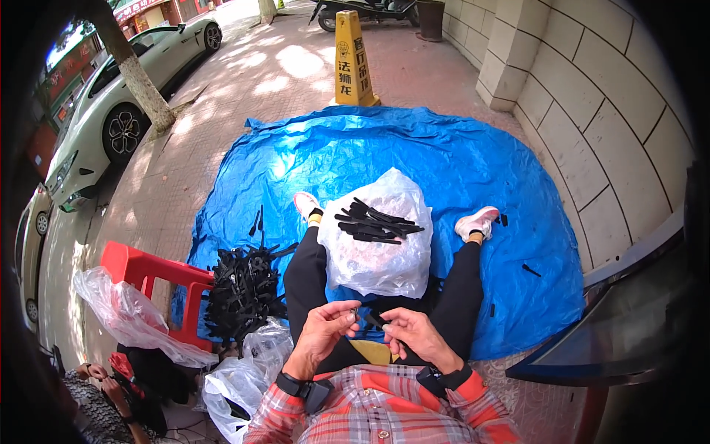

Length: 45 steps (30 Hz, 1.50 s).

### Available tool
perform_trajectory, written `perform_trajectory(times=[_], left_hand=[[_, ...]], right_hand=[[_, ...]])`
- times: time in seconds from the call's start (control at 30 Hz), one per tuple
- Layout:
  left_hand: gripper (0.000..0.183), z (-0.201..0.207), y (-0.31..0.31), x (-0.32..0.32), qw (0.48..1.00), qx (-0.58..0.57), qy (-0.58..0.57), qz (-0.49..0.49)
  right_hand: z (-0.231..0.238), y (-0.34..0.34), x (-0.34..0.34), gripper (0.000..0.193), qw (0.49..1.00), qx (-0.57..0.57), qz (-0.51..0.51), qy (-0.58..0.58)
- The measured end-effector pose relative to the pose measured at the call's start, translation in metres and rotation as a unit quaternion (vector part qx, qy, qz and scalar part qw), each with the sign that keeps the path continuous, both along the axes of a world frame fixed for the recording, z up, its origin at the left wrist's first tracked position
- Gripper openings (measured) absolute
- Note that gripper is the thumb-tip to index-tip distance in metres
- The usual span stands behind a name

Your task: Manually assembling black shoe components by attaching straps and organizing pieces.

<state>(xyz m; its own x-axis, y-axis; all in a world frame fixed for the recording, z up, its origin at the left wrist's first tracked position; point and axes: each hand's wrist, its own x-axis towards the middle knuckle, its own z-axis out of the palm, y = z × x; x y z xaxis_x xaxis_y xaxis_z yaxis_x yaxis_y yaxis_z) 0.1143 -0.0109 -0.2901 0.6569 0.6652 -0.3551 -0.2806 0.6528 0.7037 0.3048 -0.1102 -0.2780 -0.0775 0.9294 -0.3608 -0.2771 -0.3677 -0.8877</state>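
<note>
Above my lap, my left hand (330, 331) pinches something tiny between thumb and fingertips, too small to name. Close beside it, my right hand (416, 334) grips a short black strip (375, 320), its end pointing toward the left fingers. The hands are slightly apart. In front of them, a stuffed whitish plastic bag (377, 268) stands between my legs. A loose bunch of black strips (376, 222) lies on top of the bag. To the left of my leg is a larger heap of black strips (244, 288), tangled together.
A blue tarp (510, 177) spreads under my legs, with a few stray strips on it. At left are a red plastic stool (151, 265), clear plastic bags (233, 381) and another person's hands (103, 376). A yellow sign (353, 63) stands beyond; a wall (592, 140) and dark panel (614, 348) bound the right.
</note>
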Motion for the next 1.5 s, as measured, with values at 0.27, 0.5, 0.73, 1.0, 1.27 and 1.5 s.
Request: perform_trajectory(times=[0.27,0.5,0.73,1.0,1.27,1.5], left_hand=[[0.025,-0.008,0.013,0.007,0.996,0.060,0.045,-0.043],[0.025,-0.004,0.026,-0.002,0.990,0.069,0.086,-0.090],[0.025,-0.009,0.018,-0.006,0.991,0.111,0.052,-0.057],[0.022,-0.007,0.021,-0.003,0.992,0.104,0.047,-0.054],[0.023,-0.011,0.017,0.004,0.992,0.101,0.058,-0.050],[0.025,-0.005,0.015,0.001,0.995,0.070,0.057,-0.052]], right_hand=[[-0.004,0.026,0.005,0.026,0.996,-0.025,0.040,0.070],[-0.001,0.049,0.010,0.019,0.992,-0.068,0.097,0.042],[0.005,0.070,-0.001,0.017,0.990,-0.087,0.082,0.081],[0.004,0.069,0.001,0.013,0.990,-0.102,0.093,0.012],[0.013,0.063,0.000,0.014,0.989,-0.124,0.068,0.032],[0.012,0.062,-0.002,0.011,0.988,-0.107,0.053,0.097]])
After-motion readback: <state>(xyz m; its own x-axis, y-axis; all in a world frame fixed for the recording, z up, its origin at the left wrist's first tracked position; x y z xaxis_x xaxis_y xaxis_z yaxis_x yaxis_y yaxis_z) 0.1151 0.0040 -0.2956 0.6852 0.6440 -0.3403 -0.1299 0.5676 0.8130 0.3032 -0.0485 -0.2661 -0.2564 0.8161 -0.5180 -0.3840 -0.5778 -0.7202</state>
